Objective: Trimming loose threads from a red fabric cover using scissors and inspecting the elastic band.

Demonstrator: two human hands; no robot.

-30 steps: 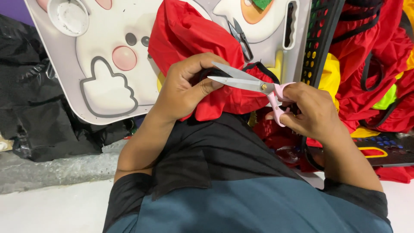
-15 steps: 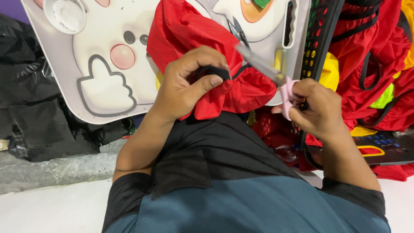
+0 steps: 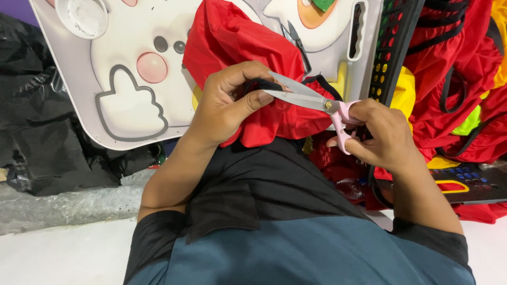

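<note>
My right hand (image 3: 383,134) is closed through the pink loops of the scissors (image 3: 311,100), blades slightly apart, tips at the black trim (image 3: 262,84). My left hand (image 3: 229,105) is clamped on the red fabric (image 3: 253,58), thumb and forefinger pinching that trim right at the blade tips.

Placing everything off the scissors:
- Trim sits at the blade tips, left of the pivot, fabric bunched above and below it.
- Left thumb lies just under the lower blade, very near the edge. Judgement: too close for a full snip.
- White moulded board (image 3: 121,79) lies beyond the tips, up and left; the black perforated panel (image 3: 393,47) is above the handles; more red garments (image 3: 454,79) are right of the handles.

To cut clean, I think:
- Keep the trim taut between the pinch and the blade, so it shears and does not fold.
- Take only the black strip into the blades, red cloth pulled clear underneath.
- Short bites near the pivot, not the tips.
- Slide the thumb back before closing.

Can't tell how deep the trim sits between the blades; my fingers hide it.
</note>
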